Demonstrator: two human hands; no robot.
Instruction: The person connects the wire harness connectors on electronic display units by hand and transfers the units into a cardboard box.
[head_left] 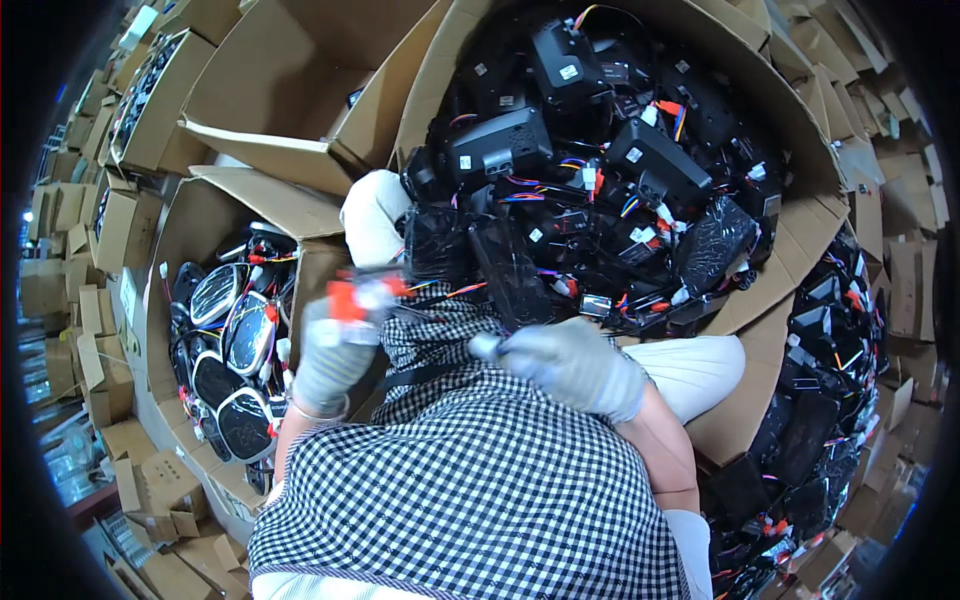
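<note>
Both my hands wear pale striped work gloves and are held above the lap of a black-and-white checked apron (470, 470). My left hand (335, 350) is closed around a bundle of red and white wire connectors (362, 297), blurred by motion. Orange and dark wires trail rightward from it toward black electronic units. Facing it, my right hand (585, 372) is closed on a small dark piece with a pale rounded end (487, 347), which points left; its kind is too blurred to tell. Just beyond the hands lies a black wrapped rectangular unit (508, 270).
A large cardboard box (805, 255) ahead overflows with black units and coloured wires. On my left, another box (175, 405) holds oval framed parts with connectors. More black units (800, 430) are heaped at right. An open box (270, 85) stands at the far left.
</note>
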